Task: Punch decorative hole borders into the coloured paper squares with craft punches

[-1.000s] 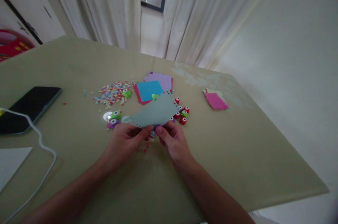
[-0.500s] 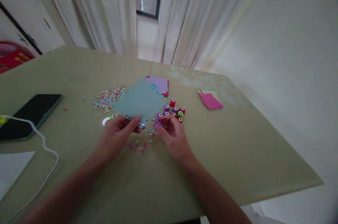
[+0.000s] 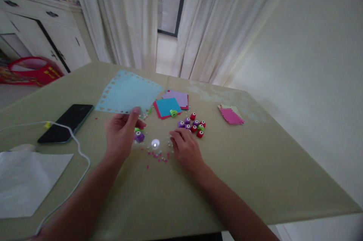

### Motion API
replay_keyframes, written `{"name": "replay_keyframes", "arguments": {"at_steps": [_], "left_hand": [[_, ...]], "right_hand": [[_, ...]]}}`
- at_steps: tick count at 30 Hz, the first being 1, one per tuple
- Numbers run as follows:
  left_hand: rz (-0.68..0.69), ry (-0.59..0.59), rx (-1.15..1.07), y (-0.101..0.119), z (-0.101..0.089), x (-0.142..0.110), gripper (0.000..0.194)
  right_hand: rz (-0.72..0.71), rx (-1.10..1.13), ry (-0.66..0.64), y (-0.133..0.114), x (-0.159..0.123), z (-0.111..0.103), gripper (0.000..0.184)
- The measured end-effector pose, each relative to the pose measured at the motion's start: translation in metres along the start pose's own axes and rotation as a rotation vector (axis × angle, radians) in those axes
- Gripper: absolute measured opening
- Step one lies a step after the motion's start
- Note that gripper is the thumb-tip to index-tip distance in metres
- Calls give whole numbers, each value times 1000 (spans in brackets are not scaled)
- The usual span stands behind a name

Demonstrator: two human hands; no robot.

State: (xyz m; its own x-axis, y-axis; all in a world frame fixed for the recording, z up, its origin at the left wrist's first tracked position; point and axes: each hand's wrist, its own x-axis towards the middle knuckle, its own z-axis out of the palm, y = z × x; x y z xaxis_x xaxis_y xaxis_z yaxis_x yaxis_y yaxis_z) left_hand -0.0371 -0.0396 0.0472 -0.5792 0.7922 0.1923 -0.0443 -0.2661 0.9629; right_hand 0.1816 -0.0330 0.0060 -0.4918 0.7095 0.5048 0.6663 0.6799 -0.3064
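Observation:
My left hand pinches the near edge of a light blue sheet of paper with small holes punched along its borders. Beside those fingers sits a purple craft punch with an eye-like dot, and a bit of green shows behind it. My right hand rests low over the table, fingers curled together; what they hold, if anything, is hidden. Just beyond it stand several red, purple and green craft punches. Between the hands lie a shiny white disc and scattered pink and pale paper bits.
Behind the punches are blue and red paper squares with a green punch on top, and a lilac stack. Pink punched squares lie right. At left are a phone, white cable and white sheet.
My left hand has lifted and turned the blue sheet leftward, uncovering the blue and red squares. My right hand no longer touches a purple punch; one now sits by my left hand. The view has shifted left.

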Motion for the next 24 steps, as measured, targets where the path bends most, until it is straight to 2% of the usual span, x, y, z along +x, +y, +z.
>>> {"name": "replay_keyframes", "arguments": {"at_steps": [2, 4, 6, 8, 11, 14, 15, 17, 20, 24], "left_hand": [[38, 62, -34, -4, -2, 7, 29], [47, 94, -41, -9, -3, 13, 30], [32, 102, -31, -12, -3, 16, 32], [-1, 98, -32, -13, -2, 15, 33], [-54, 58, -26, -13, 1, 10, 32], [-80, -21, 35, -11, 4, 1, 32], [-81, -50, 69, -10, 6, -3, 33], [-76, -109, 126, -9, 9, -10, 35], [-92, -194, 150, -9, 13, -19, 35], [-174, -285, 141, -9, 15, -27, 34]], "right_hand": [[-71, 17, -103, -17, 13, 4, 28], [-111, -2, -193, -34, 28, 11, 39], [-150, -48, -254, -48, 41, 19, 48], [-197, -82, -311, -55, 47, 25, 50], [-203, -114, -372, -52, 40, 26, 41], [-106, -65, -375, -40, 21, 18, 22], [-54, -6, -346, -36, 15, 15, 19], [87, 192, -223, -28, 6, 7, 24], [341, 614, -6, -20, 5, -3, 33], [587, 1158, 79, -17, 14, -11, 38]]}}
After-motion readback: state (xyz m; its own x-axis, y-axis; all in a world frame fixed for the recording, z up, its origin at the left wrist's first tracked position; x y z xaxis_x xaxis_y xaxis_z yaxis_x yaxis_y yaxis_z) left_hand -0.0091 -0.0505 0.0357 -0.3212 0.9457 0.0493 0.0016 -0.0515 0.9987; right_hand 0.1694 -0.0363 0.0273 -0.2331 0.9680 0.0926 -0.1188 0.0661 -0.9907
